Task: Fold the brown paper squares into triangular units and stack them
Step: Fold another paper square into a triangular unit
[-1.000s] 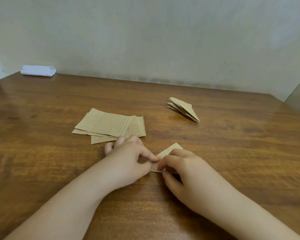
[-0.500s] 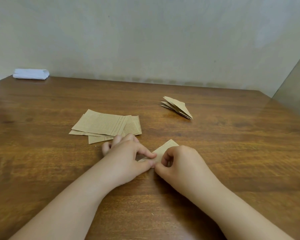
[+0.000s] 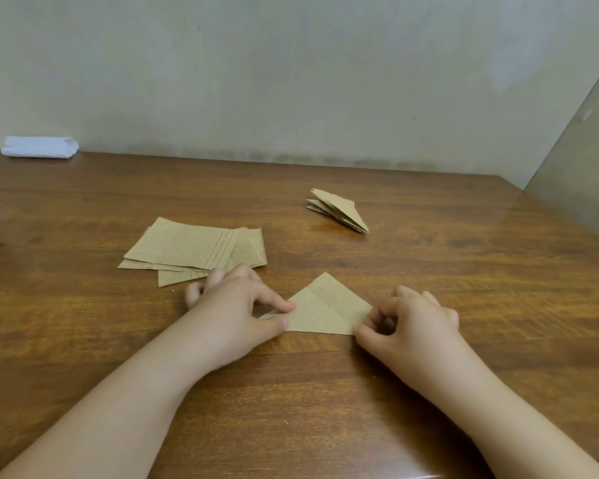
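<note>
Head view: brown wooden worktop [image 3: 429, 340] carries loose pile of flat brown paper squares [image 3: 194, 250] far left, stack of folded brown triangular units [image 3: 339, 210] far right, well apart. Between hands, folded brown paper triangle [image 3: 325, 311], long edge running left-right, apex away. Left hand [image 3: 236, 312] pinches left corner; right hand [image 3: 408, 323] pinches right corner. Finished stack lies beyond, nearer right hand.

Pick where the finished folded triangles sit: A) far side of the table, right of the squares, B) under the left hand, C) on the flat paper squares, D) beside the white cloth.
A: the folded triangles lie apart on bare table, beyond and right of the flat squares.
</note>
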Demonstrator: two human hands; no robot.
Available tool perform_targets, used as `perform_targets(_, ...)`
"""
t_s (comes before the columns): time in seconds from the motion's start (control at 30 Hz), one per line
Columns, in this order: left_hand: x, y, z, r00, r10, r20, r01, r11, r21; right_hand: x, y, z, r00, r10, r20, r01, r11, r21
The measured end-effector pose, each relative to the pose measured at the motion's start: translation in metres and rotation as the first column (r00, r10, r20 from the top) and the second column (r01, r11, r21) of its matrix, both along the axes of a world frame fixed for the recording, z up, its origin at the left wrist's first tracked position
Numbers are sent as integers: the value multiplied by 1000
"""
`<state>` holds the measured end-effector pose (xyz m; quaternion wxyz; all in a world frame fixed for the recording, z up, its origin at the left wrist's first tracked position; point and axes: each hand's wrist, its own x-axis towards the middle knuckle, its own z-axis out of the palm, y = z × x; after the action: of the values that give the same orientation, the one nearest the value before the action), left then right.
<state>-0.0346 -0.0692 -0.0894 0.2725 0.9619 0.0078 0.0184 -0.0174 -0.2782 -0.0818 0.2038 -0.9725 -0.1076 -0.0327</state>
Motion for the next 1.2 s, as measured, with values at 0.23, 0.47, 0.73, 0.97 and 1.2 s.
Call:
perform_targets(0.23, 1, -1, 0, 1000, 1, 2, -1, 1000, -6, 0, -7, 11, 995, 93, 29, -93, 996, 16)
perform_targets(0.47, -3, -17, -4, 990, 92, 110, -97, 995, 35, 8, 37, 2, 967, 252, -17, -251, 966, 63)
perform_targets(0.73, -7, -16, -9, 989, 77, 127, -85, 994, 62, 10, 38, -9, 969, 245, 31, -246, 962, 116)
perform_targets(0.97, -8, -8, -1, 990, 144, 6, -144, 989, 25, 10, 37, -11, 971, 236, 30, -238, 963, 122)
perform_targets(1.2, -9, 5, 8, 982, 175, -76, -177, 984, -13, 9, 37, -11, 973, 228, 31, -230, 966, 117)
